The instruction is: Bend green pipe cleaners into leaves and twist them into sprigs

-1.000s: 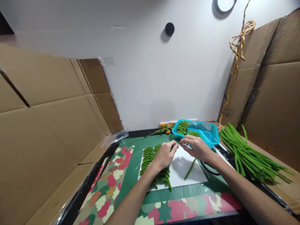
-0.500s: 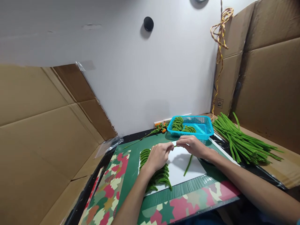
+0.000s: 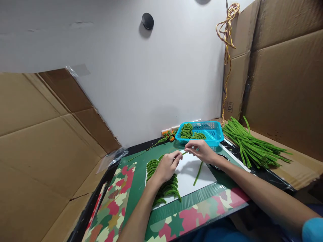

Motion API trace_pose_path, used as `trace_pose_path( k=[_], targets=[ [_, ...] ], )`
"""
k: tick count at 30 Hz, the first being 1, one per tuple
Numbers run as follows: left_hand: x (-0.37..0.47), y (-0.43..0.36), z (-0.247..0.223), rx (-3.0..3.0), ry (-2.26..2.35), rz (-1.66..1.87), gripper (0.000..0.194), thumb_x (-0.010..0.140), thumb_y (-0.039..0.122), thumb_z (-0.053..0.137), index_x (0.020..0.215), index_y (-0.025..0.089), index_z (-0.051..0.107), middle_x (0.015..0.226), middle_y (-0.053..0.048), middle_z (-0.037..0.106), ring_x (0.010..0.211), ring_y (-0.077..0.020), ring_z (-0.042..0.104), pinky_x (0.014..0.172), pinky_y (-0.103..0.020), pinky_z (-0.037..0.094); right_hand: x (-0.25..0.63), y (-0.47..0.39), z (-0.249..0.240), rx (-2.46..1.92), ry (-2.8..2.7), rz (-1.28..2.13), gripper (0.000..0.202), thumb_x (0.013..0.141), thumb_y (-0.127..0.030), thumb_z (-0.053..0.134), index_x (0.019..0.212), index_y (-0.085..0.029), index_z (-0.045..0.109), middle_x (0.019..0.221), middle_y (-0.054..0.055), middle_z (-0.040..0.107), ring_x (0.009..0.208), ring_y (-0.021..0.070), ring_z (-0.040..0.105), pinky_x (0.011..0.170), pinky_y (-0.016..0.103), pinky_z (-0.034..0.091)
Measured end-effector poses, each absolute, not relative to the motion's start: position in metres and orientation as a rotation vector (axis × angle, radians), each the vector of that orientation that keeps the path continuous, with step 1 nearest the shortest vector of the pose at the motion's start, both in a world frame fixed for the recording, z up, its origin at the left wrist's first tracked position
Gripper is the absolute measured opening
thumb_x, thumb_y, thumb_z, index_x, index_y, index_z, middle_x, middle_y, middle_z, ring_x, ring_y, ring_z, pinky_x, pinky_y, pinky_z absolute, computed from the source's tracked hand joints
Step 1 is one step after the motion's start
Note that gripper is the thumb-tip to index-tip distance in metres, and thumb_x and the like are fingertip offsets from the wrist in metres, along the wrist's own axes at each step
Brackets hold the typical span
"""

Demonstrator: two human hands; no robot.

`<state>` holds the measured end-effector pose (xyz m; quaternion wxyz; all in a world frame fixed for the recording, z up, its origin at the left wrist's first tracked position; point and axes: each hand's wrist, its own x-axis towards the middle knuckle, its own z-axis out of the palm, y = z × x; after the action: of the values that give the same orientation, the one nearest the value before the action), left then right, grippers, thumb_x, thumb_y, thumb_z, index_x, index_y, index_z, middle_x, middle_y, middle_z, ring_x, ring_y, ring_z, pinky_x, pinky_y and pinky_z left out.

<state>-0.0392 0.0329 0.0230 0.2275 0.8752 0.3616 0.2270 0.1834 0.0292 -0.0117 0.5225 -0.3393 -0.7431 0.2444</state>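
Pinching a green chenille stem [image 3: 184,153] between the fingertips of our left hand [image 3: 167,166] and right hand [image 3: 200,151], we hold it over the white sheet [image 3: 188,183], presumably to steady both ends. Curved green pieces [image 3: 171,189] (rowed, perhaps to save space) lie leftward; the blue basket [image 3: 214,143] and long-stem bundle [image 3: 257,144] sit seemingly within reach.

Green tabletop [image 3: 137,174] with camouflage-patterned border [image 3: 189,217], white sheet [image 3: 188,185] on it, blue basket [image 3: 215,142] behind, orange-flowered stem [image 3: 163,139] left of basket.
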Motion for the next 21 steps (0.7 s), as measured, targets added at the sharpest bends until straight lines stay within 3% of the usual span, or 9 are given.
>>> trace_pose_path(
  k=[5, 13, 21],
  targets=[
    [-0.033, 0.028, 0.020, 2.207, 0.953, 0.730, 0.036, 0.105, 0.046, 0.048, 0.084, 0.019, 0.061, 0.064, 0.004, 0.054, 0.059, -0.0136, 0.046, 0.060, -0.025, 0.033, 0.182, 0.024, -0.009, -0.778, -1.686, 0.722, 0.033, 0.091, -0.052, 0.075, 0.090, -0.019, 0.077, 0.085, 0.005, 0.074, 0.075, 0.0172, 0.066, 0.057, 0.024, 0.052],
    [-0.025, 0.018, 0.013, 1.989, 0.867, 0.793, 0.038, 0.104, 0.052, 0.050, 0.088, 0.020, 0.059, 0.055, 0.008, 0.046, 0.048, -0.0108, 0.038, 0.053, -0.023, 0.032, 0.175, 0.030, -0.011, -0.685, -1.417, 1.009, 0.040, 0.087, -0.057, 0.077, 0.083, -0.018, 0.072, 0.065, 0.000, 0.067, 0.052, 0.0138, 0.060, 0.046, 0.026, 0.054],
    [-0.016, 0.006, 0.002, 2.081, 0.953, 0.900, 0.042, 0.103, 0.053, 0.052, 0.080, 0.019, 0.061, 0.052, 0.006, 0.044, 0.048, -0.0106, 0.038, 0.051, -0.024, 0.029, 0.189, 0.041, -0.012, -0.684, -1.004, 0.969, 0.046, 0.079, -0.063, 0.082, 0.082, -0.020, 0.065, 0.063, -0.005, 0.056, 0.046, 0.0092, 0.049, 0.037, 0.020, 0.042]
  ],
)
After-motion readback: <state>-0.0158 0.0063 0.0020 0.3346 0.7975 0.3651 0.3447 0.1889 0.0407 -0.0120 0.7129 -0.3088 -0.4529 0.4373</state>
